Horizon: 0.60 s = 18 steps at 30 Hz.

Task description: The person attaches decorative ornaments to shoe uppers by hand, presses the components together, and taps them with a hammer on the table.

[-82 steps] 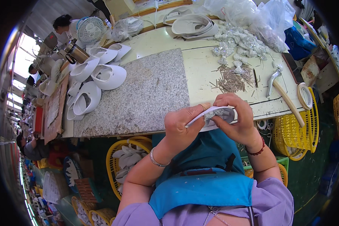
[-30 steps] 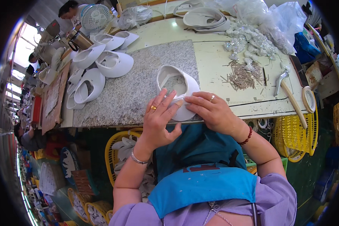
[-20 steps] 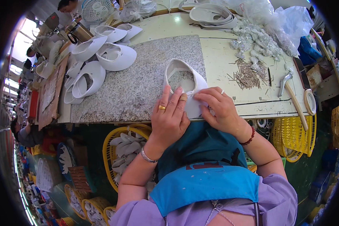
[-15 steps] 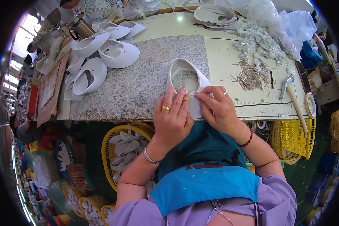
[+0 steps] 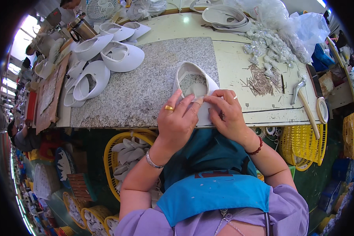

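Observation:
A white sun visor (image 5: 211,84) lies at the table's near edge, its band toward the far side and its brim partly under my hands. My left hand (image 5: 177,115) bears a gold ring and holds the visor, its bent fingers over the near edge of the opening. My right hand (image 5: 228,114) is closed in a pinch at the same edge, thumb and index beside the left index fingertip. Anything small between those fingertips is hidden. More white visors (image 5: 124,58) are clustered at the far left.
A grey speckled board (image 5: 145,86) covers the table's left part. Right lie thin brown sticks (image 5: 259,80), sparkly trim (image 5: 269,51), a wooden-handled hammer (image 5: 308,112) and a tape roll (image 5: 322,110). Yellow baskets (image 5: 109,157) stand below the edge. Another person (image 5: 23,137) is at far left.
My left fingers have bent and drawn in slightly at the visor's edge. My right hand keeps its pinch in nearly the same spot. The view has shifted slightly.

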Tool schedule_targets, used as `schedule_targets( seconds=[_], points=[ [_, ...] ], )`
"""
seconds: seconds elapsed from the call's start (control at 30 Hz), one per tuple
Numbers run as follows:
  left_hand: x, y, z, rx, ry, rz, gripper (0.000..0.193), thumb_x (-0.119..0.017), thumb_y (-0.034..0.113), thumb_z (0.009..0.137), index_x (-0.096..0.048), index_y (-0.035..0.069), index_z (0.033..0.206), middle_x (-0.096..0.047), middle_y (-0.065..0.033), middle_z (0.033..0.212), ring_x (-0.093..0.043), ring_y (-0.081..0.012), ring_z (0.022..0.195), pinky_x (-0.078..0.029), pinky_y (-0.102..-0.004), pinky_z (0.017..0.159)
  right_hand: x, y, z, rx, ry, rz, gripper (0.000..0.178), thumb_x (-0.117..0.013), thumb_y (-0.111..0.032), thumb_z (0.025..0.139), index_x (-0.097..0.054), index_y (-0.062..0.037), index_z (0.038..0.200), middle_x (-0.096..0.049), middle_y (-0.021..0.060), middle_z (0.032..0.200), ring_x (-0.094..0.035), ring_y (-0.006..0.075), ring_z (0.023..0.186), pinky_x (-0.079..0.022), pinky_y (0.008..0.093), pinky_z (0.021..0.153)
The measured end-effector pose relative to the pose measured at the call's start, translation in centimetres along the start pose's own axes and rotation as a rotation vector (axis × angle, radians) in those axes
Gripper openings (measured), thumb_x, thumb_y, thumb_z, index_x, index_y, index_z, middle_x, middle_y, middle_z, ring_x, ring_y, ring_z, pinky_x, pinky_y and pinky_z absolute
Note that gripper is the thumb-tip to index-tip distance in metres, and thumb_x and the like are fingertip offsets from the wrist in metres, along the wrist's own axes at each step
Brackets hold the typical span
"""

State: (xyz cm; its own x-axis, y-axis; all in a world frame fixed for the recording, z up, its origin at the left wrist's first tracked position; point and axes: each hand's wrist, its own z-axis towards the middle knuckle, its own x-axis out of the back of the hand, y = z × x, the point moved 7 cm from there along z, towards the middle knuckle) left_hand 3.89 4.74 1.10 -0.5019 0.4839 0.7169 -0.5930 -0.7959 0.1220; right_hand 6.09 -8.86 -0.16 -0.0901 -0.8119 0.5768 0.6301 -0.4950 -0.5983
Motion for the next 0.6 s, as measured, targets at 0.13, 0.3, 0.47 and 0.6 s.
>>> schedule_targets(
  seconds=[0.13, 0.3, 0.47, 0.6],
  points=[
    [0.2, -0.3, 0.9, 0.051, -0.030, -0.062, 0.025, -0.070, 0.005, 0.067, -0.071, 0.009, 0.091, -0.065, -0.0019, 0.100, -0.056, -0.0279, 0.099, -0.049, -0.0355, 0.080, 0.2, 0.4, 0.1, -0.011, -0.014, 0.036, 0.034, -0.060, 0.002, 0.071, -0.062, -0.0043, 0.104, -0.054, 0.0112, 0.099, -0.050, 0.0302, 0.091, -0.044, 0.0381, 0.078],
    [0.4, 0.0, 1.2, 0.058, -0.038, -0.067, 0.024, -0.070, 0.005, 0.065, -0.071, 0.008, 0.089, -0.065, -0.0016, 0.095, -0.056, -0.0275, 0.097, -0.049, -0.0348, 0.079, 0.0, 0.0, 0.0, 0.010, -0.013, 0.029, 0.034, -0.060, 0.003, 0.071, -0.062, -0.0036, 0.104, -0.055, 0.0111, 0.099, -0.051, 0.0302, 0.091, -0.045, 0.0379, 0.077],
    [0.2, 0.4, 1.2, 0.015, -0.046, -0.062, 0.025, -0.070, 0.004, 0.065, -0.070, 0.007, 0.090, -0.065, -0.0026, 0.093, -0.056, -0.0273, 0.098, -0.049, -0.0352, 0.080, -0.1, -0.8, -0.2, 0.112, 0.037, -0.130, 0.035, -0.062, 0.002, 0.071, -0.064, -0.0030, 0.105, -0.056, 0.0101, 0.098, -0.053, 0.0292, 0.088, -0.046, 0.0377, 0.074],
    [0.3, -0.4, 0.6, 0.003, 0.004, -0.102, 0.026, -0.069, 0.005, 0.065, -0.070, 0.007, 0.091, -0.065, -0.0035, 0.093, -0.058, -0.0273, 0.099, -0.049, -0.0355, 0.080, -0.1, -0.7, -0.1, 0.105, 0.031, -0.133, 0.035, -0.063, 0.002, 0.070, -0.064, -0.0031, 0.105, -0.057, 0.0094, 0.097, -0.054, 0.0282, 0.087, -0.047, 0.0377, 0.073]
  ],
)
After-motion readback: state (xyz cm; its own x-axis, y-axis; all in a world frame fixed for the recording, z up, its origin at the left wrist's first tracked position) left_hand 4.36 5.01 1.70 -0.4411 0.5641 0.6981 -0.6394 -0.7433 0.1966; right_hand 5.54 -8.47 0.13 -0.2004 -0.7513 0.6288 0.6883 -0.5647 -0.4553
